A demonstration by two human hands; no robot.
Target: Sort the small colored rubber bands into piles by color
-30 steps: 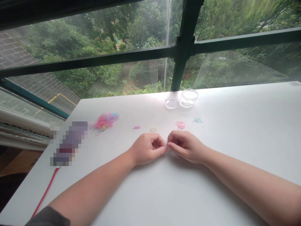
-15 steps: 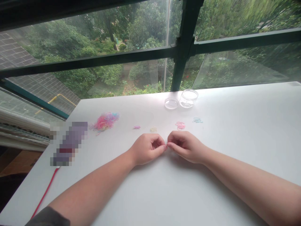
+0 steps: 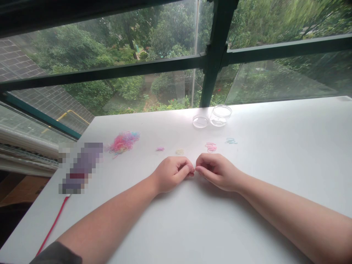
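left hand: thumb drawn back, fingers nearly closed | right hand: likewise, unmoved | hold: cannot tell | far pink loops: none added

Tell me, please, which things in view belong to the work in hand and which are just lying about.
Probably in the work: mixed pile of coloured bands, purple bunch, cream bunch, pink bunch, blue bunch, clear jar, clear lid.

Apparently just lying about: pixelated object, red cord.
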